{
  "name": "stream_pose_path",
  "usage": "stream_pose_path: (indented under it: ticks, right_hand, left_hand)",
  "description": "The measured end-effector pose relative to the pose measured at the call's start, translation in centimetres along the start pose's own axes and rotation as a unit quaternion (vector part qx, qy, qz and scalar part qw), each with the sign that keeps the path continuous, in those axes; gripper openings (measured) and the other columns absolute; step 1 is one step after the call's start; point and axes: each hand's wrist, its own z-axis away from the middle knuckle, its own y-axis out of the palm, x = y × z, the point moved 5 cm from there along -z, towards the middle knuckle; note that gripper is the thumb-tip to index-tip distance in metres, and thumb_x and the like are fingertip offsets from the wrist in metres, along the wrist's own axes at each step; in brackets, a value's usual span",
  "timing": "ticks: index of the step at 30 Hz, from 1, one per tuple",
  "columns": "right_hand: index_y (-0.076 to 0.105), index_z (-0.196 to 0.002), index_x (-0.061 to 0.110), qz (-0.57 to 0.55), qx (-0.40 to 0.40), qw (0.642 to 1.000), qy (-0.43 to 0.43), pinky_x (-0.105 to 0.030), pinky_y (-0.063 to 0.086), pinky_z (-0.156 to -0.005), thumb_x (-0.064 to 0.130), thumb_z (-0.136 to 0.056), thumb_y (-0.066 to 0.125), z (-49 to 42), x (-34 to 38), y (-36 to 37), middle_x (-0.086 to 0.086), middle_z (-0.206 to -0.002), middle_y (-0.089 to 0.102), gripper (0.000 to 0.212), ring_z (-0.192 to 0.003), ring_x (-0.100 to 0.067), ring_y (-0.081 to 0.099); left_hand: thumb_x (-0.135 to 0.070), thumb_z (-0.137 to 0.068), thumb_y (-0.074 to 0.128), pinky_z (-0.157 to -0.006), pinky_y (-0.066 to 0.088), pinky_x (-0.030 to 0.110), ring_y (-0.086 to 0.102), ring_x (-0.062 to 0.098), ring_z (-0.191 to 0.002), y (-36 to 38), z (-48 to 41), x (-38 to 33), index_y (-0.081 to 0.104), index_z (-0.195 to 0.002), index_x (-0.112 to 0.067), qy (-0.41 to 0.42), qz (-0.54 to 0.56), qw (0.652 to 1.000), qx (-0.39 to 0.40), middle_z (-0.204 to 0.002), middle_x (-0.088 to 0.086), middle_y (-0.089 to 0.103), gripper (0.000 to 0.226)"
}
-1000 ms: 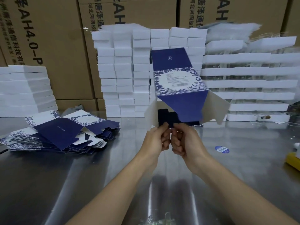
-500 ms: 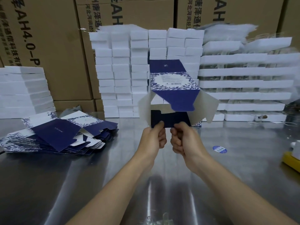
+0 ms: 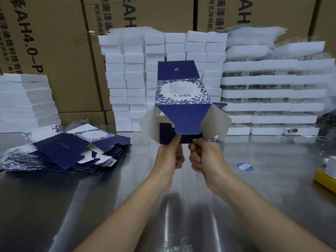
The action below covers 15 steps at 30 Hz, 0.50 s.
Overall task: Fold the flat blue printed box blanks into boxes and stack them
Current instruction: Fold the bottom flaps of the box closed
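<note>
Left hand (image 3: 171, 157) and right hand (image 3: 203, 157) each pinch the dark bottom flap of the one half-open box (image 3: 182, 91), held up over the steel table (image 3: 254, 179). I'd fold the two white side flaps (image 3: 216, 122) in first, then tuck the tongue (image 3: 185, 119) square. Count: one box, two hands, one pile of flat blanks (image 3: 60, 151) at left, too many to count.

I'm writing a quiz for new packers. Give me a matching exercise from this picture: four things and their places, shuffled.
1. pile of flat blue printed box blanks
2. small round blue sticker
3. half-folded blue printed cardboard box
4. stacked white foam blocks

A. held by left hand and right hand
B. before brown cardboard cartons
C. left side of shiny steel table
D. table, right of right hand

Pairs: 1-C, 2-D, 3-A, 4-B
</note>
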Motion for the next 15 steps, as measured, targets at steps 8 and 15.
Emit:
stream_pose_path:
  ticks: [8, 15]
  right_hand:
    - [0.051, -0.072, 0.014, 0.030, -0.021, 0.999, 0.001, -0.024, 0.021, -0.043, 0.019, -0.103, 0.052, 0.00, 0.23, -0.27, 0.002, -0.048, 0.037, 0.032, -0.041, -0.012, 0.027]
    - [0.052, -0.067, 0.016, 0.055, 0.003, 0.998, -0.003, -0.022, 0.024, -0.043, 0.025, -0.102, 0.057, 0.06, -0.34, 0.04, 0.002, -0.049, 0.040, 0.037, -0.044, -0.014, 0.031]
  left_hand:
    - [-0.030, -0.111, 0.046, -0.052, 0.025, 0.025, 0.025, 0.013, -0.051, -0.04, -0.13, -0.17, 0.030, -0.066, -0.022, -0.004, -0.011, 1.000, -0.013, -0.058, -0.007, 0.026, 0.048]
    - [-0.035, -0.111, 0.047, -0.052, 0.027, 0.025, 0.028, 0.011, -0.050, -0.05, -0.25, 0.22, 0.035, -0.066, -0.022, -0.021, -0.028, 0.999, -0.014, -0.055, -0.008, 0.030, 0.048]
